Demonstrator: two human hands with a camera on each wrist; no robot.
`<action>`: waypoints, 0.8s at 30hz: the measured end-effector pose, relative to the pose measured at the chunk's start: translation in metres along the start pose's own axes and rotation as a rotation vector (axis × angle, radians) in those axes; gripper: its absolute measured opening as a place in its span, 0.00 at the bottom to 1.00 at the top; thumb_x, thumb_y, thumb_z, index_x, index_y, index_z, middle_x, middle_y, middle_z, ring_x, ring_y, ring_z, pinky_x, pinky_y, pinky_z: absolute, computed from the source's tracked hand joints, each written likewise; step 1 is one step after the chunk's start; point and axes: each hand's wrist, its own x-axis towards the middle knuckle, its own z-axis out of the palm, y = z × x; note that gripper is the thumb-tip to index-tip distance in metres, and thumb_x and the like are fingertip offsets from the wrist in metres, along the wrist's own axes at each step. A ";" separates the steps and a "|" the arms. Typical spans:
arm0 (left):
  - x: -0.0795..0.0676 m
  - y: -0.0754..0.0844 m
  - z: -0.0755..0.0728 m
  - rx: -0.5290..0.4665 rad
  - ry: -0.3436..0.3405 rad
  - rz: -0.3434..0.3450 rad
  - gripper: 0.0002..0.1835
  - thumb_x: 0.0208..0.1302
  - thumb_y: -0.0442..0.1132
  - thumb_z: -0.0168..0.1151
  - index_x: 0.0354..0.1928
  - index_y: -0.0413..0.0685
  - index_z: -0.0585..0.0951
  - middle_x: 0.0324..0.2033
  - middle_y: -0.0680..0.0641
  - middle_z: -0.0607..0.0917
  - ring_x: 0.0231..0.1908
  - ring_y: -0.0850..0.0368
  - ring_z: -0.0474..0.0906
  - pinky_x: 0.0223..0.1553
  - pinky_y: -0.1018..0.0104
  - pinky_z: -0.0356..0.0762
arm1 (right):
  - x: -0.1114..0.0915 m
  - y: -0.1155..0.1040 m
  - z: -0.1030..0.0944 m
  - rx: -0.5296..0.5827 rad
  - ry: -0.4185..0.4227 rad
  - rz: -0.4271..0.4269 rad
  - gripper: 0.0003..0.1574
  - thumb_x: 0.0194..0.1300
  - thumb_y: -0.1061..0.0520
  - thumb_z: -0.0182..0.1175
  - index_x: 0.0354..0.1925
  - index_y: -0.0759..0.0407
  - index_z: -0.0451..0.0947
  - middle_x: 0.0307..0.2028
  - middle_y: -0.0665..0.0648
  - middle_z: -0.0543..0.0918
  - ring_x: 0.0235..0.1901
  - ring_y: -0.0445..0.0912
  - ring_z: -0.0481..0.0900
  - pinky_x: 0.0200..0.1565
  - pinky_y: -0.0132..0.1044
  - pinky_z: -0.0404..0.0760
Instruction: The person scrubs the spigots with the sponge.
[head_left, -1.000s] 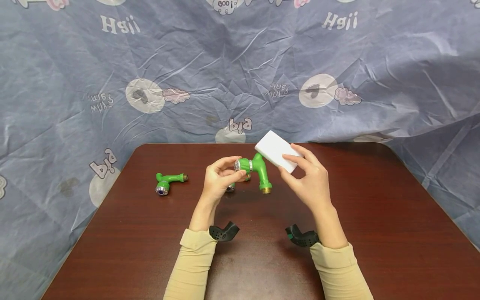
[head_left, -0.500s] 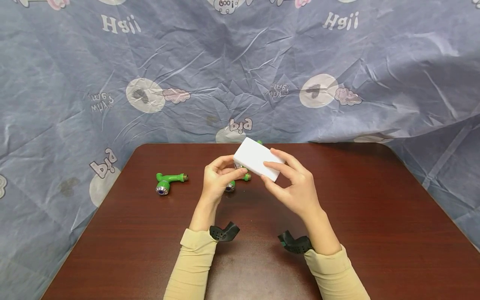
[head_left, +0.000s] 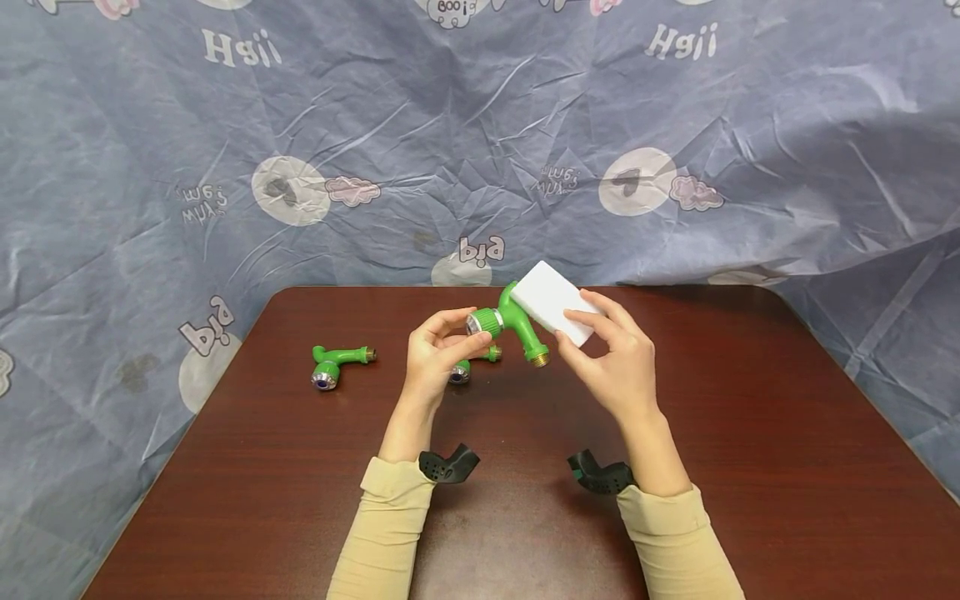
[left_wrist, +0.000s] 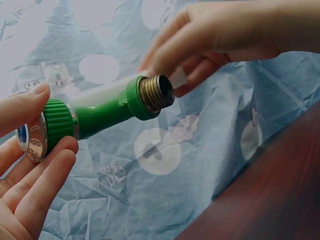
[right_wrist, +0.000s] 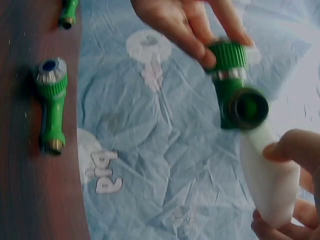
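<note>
Between thumb and fingers, my left hand [head_left: 437, 354] holds a green faucet [head_left: 514, 315] by its ribbed knob. The faucet is up off the table, its brass threaded end [left_wrist: 157, 92] angled down to the right in the head view. My right hand [head_left: 618, 354] pinches a white sponge block [head_left: 553, 302], which lies against the faucet's body behind the threaded end. In the right wrist view the sponge [right_wrist: 272, 182] looks bent, and its far side is hidden. The left wrist view shows the right hand [left_wrist: 200, 45] blurred beyond the faucet.
A second green faucet [head_left: 336, 363] lies on the brown table [head_left: 300, 483] at the left. Another faucet [head_left: 461, 372] lies behind my left hand, partly covered by it. A wrinkled blue-grey printed cloth [head_left: 480, 133] hangs behind the table.
The sponge moved left across the held faucet, covering most of it, then came back right. The faucet has turned, so its threaded end sits higher and further right. My left hand stayed nearly still.
</note>
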 end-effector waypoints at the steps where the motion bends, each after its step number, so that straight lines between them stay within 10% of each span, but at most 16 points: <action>1: 0.000 0.000 0.000 0.001 0.003 -0.003 0.19 0.49 0.18 0.63 0.44 0.41 0.81 0.36 0.43 0.82 0.28 0.55 0.84 0.32 0.56 0.83 | 0.000 0.001 -0.002 -0.016 0.016 0.021 0.14 0.47 0.59 0.68 0.36 0.60 0.85 0.48 0.58 0.82 0.46 0.50 0.80 0.45 0.27 0.73; 11: 0.001 0.001 0.000 0.015 0.042 -0.004 0.19 0.49 0.18 0.64 0.47 0.31 0.78 0.36 0.44 0.82 0.27 0.53 0.84 0.33 0.51 0.82 | 0.004 -0.017 -0.001 0.192 -0.001 -0.107 0.17 0.43 0.67 0.70 0.38 0.60 0.85 0.50 0.59 0.81 0.48 0.52 0.79 0.49 0.27 0.72; 18: 0.011 -0.027 -0.018 -0.043 0.027 0.113 0.22 0.48 0.30 0.72 0.48 0.35 0.79 0.39 0.39 0.80 0.31 0.48 0.84 0.34 0.50 0.82 | 0.002 -0.022 0.001 0.117 -0.139 -0.139 0.15 0.46 0.61 0.69 0.37 0.58 0.85 0.50 0.57 0.80 0.47 0.51 0.79 0.50 0.25 0.71; 24: 0.006 -0.011 -0.010 -0.030 0.092 0.082 0.22 0.47 0.26 0.70 0.47 0.33 0.78 0.40 0.39 0.80 0.29 0.50 0.84 0.34 0.54 0.82 | 0.002 -0.004 -0.005 0.002 -0.098 -0.048 0.14 0.45 0.60 0.69 0.36 0.59 0.85 0.48 0.57 0.81 0.46 0.51 0.80 0.44 0.32 0.75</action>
